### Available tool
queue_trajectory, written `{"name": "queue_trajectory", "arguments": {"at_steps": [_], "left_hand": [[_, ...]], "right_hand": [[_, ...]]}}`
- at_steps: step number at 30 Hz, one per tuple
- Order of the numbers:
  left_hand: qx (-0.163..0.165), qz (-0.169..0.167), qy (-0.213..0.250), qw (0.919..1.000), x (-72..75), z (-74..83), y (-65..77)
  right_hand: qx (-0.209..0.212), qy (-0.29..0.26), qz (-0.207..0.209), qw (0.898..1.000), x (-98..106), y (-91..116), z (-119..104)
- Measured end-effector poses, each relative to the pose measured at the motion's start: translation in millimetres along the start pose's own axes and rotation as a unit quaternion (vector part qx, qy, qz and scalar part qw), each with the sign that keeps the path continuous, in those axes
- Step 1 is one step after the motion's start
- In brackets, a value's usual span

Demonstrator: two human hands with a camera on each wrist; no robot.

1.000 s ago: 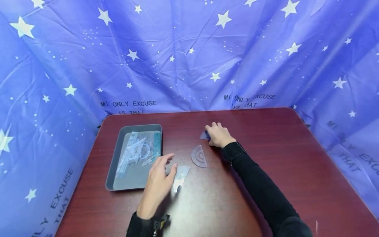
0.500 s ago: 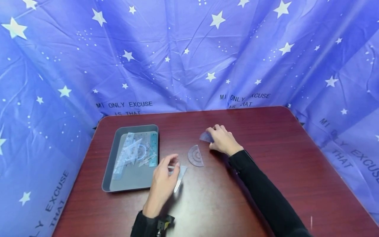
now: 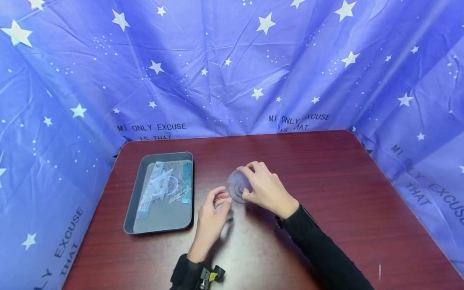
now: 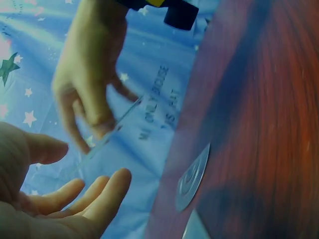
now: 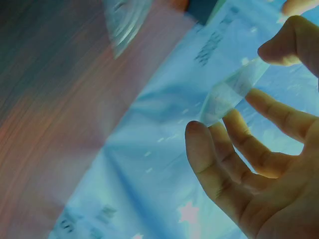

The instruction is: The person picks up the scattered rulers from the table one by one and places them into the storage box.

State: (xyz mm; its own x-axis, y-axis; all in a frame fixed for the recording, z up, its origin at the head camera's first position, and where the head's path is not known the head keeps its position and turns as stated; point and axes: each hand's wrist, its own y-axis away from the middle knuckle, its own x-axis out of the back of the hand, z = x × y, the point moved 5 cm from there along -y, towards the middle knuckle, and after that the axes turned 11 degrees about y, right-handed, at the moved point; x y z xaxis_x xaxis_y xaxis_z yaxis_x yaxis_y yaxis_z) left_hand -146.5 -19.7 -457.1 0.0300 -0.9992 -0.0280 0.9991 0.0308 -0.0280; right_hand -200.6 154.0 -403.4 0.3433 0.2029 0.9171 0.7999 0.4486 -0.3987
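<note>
My right hand (image 3: pixel 268 188) pinches a clear half-round protractor (image 5: pixel 230 94) between thumb and fingers, raised off the table. Beneath it in the head view, a second clear protractor (image 4: pixel 192 180) lies flat on the table. My left hand (image 3: pixel 211 217) hovers just left of these, fingers loosely bent; in the left wrist view nothing is between its thumb and fingers. A clear flat piece (image 4: pixel 196 228) lies on the table by the second protractor, showing only a corner in that view; the left hand mostly hides it in the head view.
A grey tray (image 3: pixel 164 225) stands on the left of the dark red table (image 3: pixel 326 169). Clear and bluish rulers, set squares and a round-marked piece lie jumbled inside it. A blue star-printed curtain (image 3: pixel 217 92) hangs behind and at both sides.
The right hand has lifted the far protractor and brought it left and nearer, over the second one. The left hand has shifted right, off the tray's edge.
</note>
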Motion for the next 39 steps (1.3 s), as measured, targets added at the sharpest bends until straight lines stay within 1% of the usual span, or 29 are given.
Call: {"name": "queue_trajectory", "arguments": {"at_steps": [3, 6, 7, 10, 14, 18, 20, 26, 28, 31, 33, 35, 39], "left_hand": [[0.025, 0.009, 0.071, 0.9971, -4.9, -2.7, -0.2], [0.058, 0.029, 0.149, 0.9868, -8.6, -6.1, -0.8], [0.067, 0.037, 0.165, 0.9833, -9.2, -7.0, -0.9], [0.078, 0.054, 0.203, 0.9747, -10.4, -9.1, -1.8], [0.077, 0.067, 0.226, 0.9687, -10.4, -12.3, -3.1], [0.072, 0.079, 0.236, 0.9659, -9.9, -14.0, -3.4], [0.07, 0.083, 0.235, 0.9658, -9.2, -13.9, -3.4], [0.069, 0.092, 0.215, 0.9698, -4.9, -10.5, -3.3], [0.064, 0.09, 0.216, 0.9701, -3.2, -8.9, -3.9], [0.043, 0.089, 0.226, 0.9692, 0.9, -5.3, -6.1], [0.031, 0.094, 0.227, 0.9688, 6.1, -3.3, -10.0], [0.022, 0.105, 0.216, 0.9704, 13.9, -1.1, -15.0], [0.025, 0.138, 0.178, 0.9741, 36.8, 5.7, -26.7]], "right_hand": [[0.018, 0.003, 0.025, 1.0, 6, 5, -18], [0.02, 0.001, 0.038, 0.999, 7, 9, -32], [0.018, -0.001, 0.039, 0.999, 6, 10, -35], [0.003, -0.004, 0.041, 0.999, 4, 12, -41], [-0.014, -0.009, 0.044, 0.999, 2, 13, -44], [-0.02, -0.012, 0.043, 0.999, 0, 13, -44], [-0.019, -0.013, 0.042, 0.999, 0, 14, -44], [-0.006, -0.01, 0.047, 0.999, 3, 15, -42], [0.003, -0.013, 0.046, 0.999, 4, 15, -41], [0.023, -0.029, 0.042, 0.998, 8, 15, -39], [0.037, -0.045, 0.04, 0.998, 11, 16, -37], [0.044, -0.059, 0.039, 0.997, 13, 17, -33], [0.031, -0.075, 0.037, 0.996, 16, 23, -23]]}}
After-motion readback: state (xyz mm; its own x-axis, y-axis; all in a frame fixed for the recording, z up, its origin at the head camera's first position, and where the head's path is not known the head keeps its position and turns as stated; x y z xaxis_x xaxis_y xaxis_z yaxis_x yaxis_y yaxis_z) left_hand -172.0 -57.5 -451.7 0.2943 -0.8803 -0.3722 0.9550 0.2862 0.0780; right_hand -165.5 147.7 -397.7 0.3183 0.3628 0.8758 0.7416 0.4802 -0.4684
